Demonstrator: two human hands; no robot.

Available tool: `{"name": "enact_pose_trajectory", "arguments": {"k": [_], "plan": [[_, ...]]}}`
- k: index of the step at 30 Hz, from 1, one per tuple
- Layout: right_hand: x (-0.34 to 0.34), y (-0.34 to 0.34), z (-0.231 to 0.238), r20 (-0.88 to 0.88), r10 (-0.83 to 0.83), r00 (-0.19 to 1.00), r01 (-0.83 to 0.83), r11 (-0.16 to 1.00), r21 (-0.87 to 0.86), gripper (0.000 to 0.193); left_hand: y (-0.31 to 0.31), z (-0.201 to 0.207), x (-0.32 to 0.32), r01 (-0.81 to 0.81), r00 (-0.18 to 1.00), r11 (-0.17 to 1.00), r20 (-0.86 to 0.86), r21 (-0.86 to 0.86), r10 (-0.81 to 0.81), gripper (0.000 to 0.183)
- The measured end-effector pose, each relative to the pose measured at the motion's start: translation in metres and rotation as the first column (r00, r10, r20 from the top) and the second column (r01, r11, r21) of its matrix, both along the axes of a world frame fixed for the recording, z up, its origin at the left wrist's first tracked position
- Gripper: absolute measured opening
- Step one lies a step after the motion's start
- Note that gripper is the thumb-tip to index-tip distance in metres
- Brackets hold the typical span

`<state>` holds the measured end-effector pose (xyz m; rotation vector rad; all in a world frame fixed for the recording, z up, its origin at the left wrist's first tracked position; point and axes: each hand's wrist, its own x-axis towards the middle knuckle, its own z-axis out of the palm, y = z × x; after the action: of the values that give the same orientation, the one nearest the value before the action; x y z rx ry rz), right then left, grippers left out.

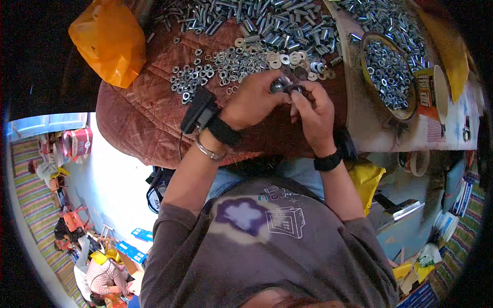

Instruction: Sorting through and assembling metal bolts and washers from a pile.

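Note:
My left hand (257, 98) and my right hand (315, 114) meet above the near part of the brown quilted cloth (138, 110). Both are closed, fingertips pinched around a small shiny metal fastener (279, 85); its exact kind is partly hidden by the fingers. Just beyond the hands lie flat washers (295, 58). Loose hex nuts (192, 77) are spread to the left of my left hand, with smaller ring washers (233, 62) between. Farther back, a heap of metal sleeves (287, 32) covers the cloth.
On the right, a round tray (363, 66) holds many nuts, beside a yellow paper cup (436, 95). An orange plastic bag (109, 43) sits at the back left. A yellow bag (365, 185) hangs below the table edge. Another person (105, 277) sits at lower left.

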<state>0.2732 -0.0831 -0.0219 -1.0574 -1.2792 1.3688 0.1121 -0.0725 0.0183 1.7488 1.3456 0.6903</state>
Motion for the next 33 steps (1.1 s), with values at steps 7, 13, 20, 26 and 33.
{"name": "enact_pose_trajectory", "arguments": {"k": [7, 13, 20, 26, 33], "plan": [[0.000, 0.001, -0.007, 0.003, -0.032, 0.999, 0.032, 0.999, 0.001, 0.014, 0.065, -0.024, -0.040, -0.248, 0.881, 0.701, -0.145, 0.668, 0.451, 0.025], [0.001, 0.001, -0.005, 0.033, -0.020, 0.999, 0.021, 1.000, -0.018, 0.012, 0.089, -0.033, -0.043, -0.030, 0.813, 0.790, -0.445, 0.612, 0.376, 0.029], [0.003, -0.002, 0.001, -0.041, 0.010, 0.999, -0.013, 0.998, -0.054, 0.012, 0.074, -0.027, -0.052, -0.361, 0.932, 0.895, 0.134, 0.261, 0.337, 0.026], [0.002, -0.005, 0.007, -0.149, 0.027, 0.989, -0.027, 1.000, 0.002, 0.010, 0.012, 0.009, -0.031, -0.293, 0.496, 0.859, 0.701, -0.420, 0.512, 0.013], [-0.002, -0.022, 0.031, -0.295, 0.015, 0.955, -0.017, 1.000, -0.004, 0.012, -0.026, -0.007, -0.030, -0.149, 0.363, 0.870, 0.792, -0.469, 0.490, 0.022]]}}
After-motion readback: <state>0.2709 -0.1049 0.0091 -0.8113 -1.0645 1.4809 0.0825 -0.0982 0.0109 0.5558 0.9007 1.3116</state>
